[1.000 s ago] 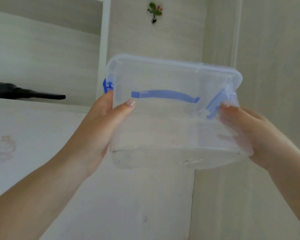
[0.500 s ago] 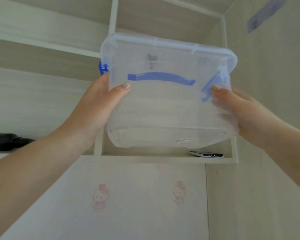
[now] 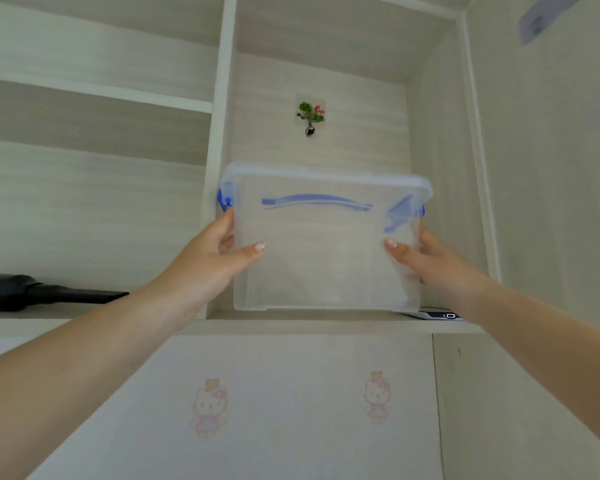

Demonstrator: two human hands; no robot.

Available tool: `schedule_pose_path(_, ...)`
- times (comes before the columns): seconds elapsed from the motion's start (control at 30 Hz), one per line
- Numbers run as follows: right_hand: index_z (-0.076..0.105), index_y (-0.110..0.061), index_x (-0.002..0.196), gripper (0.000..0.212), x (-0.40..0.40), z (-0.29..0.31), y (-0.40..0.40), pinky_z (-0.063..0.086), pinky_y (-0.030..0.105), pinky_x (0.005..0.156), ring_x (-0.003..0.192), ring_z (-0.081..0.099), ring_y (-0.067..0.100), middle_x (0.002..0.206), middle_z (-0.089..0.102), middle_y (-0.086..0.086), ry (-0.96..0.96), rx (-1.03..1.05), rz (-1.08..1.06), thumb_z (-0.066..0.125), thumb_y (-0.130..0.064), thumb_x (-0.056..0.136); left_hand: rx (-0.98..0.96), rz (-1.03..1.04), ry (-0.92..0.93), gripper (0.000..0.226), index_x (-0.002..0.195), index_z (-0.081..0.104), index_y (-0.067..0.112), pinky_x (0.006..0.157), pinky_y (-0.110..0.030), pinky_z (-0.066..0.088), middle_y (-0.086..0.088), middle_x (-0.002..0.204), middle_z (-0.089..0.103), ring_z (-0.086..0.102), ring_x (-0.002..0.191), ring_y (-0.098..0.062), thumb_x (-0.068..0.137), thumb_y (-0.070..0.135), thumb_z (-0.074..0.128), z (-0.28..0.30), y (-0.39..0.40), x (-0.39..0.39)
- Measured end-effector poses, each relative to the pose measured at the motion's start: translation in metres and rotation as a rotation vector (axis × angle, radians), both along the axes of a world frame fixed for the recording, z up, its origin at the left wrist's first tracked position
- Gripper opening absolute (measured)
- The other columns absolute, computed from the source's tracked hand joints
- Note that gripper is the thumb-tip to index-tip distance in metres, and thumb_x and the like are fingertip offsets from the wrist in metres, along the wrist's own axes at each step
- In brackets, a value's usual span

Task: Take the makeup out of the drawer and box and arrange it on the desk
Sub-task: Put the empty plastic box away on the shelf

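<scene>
Grip, left: your left hand (image 3: 210, 258) clamps the left end of the clear box (image 3: 326, 247), thumb flat across the front wall, other fingers curled behind it.
Grip, right: your right hand (image 3: 426, 261) holds the right end the same way, thumb on the front wall, fingers wrapped round the side.
Box position: upright on the shelf (image 3: 326, 322) of the right-hand cubby, lid on, blue latch (image 3: 225, 199) at each end; whether the base is fully down you can't tell.
Hidden: your fingers behind the box show only as blur through the plastic. Box contents not readable, walls look bare.
Cut off: dark phone-like device (image 3: 442, 315) at the box's right bottom corner, mostly covered by the box and your right wrist. Black nozzle-shaped tool (image 3: 49, 294) in the left cubby runs off the left edge.
Hard to make out: small flower hook (image 3: 310, 116) on the cubby's back wall; faint cat stickers (image 3: 208, 407) on the panel below.
Versus half a second ago: box was raised and tilted in front of the cubby, base visible; now it's lower, level and deeper in. Both thumbs sit lower on the front wall.
</scene>
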State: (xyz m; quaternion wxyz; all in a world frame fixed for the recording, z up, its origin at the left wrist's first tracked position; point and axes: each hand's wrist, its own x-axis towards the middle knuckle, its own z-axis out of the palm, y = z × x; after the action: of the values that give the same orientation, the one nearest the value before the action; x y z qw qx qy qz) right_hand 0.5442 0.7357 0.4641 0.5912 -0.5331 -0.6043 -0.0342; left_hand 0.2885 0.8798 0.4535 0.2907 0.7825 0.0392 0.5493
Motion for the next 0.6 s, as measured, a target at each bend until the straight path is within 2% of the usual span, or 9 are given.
schedule_pose_path(0.07, 0.037, -0.045, 0.136, 0.058, 0.005, -0.006, 0.011, 0.04, 0.03, 0.098, 0.114, 0.054, 0.002, 0.121, 0.059, -0.022, 0.032, -0.02, 0.007, 0.061, -0.046, 0.083, -0.036, 0.03, 0.002, 0.055, 0.138, 0.043, 0.033, 0.111, -0.038, 0.035, 0.015, 0.133, 0.057, 0.05, 0.125, -0.005, 0.089, 0.013, 0.061, -0.005, 0.007, 0.007)
schedule_pose_path(0.17, 0.044, -0.042, 0.131, 0.05, 0.01, -0.01, 0.027, 0.043, 0.024, 0.086, 0.109, 0.058, 0.001, 0.118, 0.063, -0.018, 0.058, -0.02, 0.022, 0.063, -0.04, 0.084, -0.071, 0.072, -0.01, 0.056, 0.137, 0.043, 0.033, 0.108, -0.038, 0.04, 0.016, 0.13, 0.058, 0.054, 0.12, -0.003, 0.089, 0.011, 0.06, -0.009, 0.018, 0.016)
schedule_pose_path(0.27, 0.045, -0.046, 0.126, 0.047, 0.015, -0.011, 0.042, 0.042, 0.033, 0.1, 0.11, 0.057, 0.004, 0.117, 0.063, -0.02, 0.044, -0.04, -0.001, 0.064, -0.042, 0.083, -0.071, 0.123, -0.027, 0.059, 0.139, 0.037, 0.036, 0.107, -0.04, 0.041, 0.016, 0.132, 0.055, 0.054, 0.12, -0.007, 0.089, 0.014, 0.059, -0.01, 0.026, 0.022)
schedule_pose_path(0.37, 0.04, -0.056, 0.107, 0.035, 0.019, -0.012, 0.053, 0.039, 0.038, 0.107, 0.106, 0.056, 0.003, 0.106, 0.058, -0.027, 0.057, -0.056, -0.013, 0.062, -0.043, 0.084, -0.064, 0.19, -0.049, 0.072, 0.142, 0.027, 0.042, 0.11, -0.042, 0.035, 0.019, 0.146, 0.04, 0.044, 0.13, -0.008, 0.076, 0.038, 0.056, -0.016, 0.037, 0.032)
schedule_pose_path(0.43, 0.038, -0.052, 0.116, 0.041, 0.02, -0.013, 0.06, 0.039, 0.038, 0.107, 0.108, 0.054, 0.004, 0.105, 0.055, -0.028, 0.062, -0.04, -0.024, 0.061, -0.043, 0.084, -0.095, 0.201, -0.073, 0.076, 0.143, 0.023, 0.043, 0.113, -0.042, 0.031, 0.02, 0.148, 0.035, 0.038, 0.135, -0.007, 0.073, 0.044, 0.051, -0.02, 0.046, 0.038)
schedule_pose_path(0.5, 0.036, -0.045, 0.13, 0.052, 0.021, -0.014, 0.067, 0.04, 0.038, 0.106, 0.112, 0.054, 0.005, 0.109, 0.056, -0.026, 0.052, -0.023, -0.033, 0.061, -0.044, 0.085, -0.112, 0.194, -0.088, 0.069, 0.141, 0.028, 0.044, 0.113, -0.042, 0.031, 0.02, 0.144, 0.042, 0.041, 0.133, -0.007, 0.077, 0.04, 0.05, -0.024, 0.051, 0.043)
schedule_pose_path(0.6, 0.027, -0.038, 0.142, 0.064, 0.024, -0.017, 0.077, 0.038, 0.036, 0.107, 0.11, 0.05, 0.006, 0.103, 0.048, -0.033, 0.058, -0.015, -0.038, 0.059, -0.042, 0.086, -0.102, 0.207, -0.094, 0.061, 0.139, 0.033, 0.042, 0.111, -0.041, 0.033, 0.019, 0.137, 0.05, 0.047, 0.127, -0.007, 0.081, 0.034, 0.05, -0.026, 0.056, 0.047)
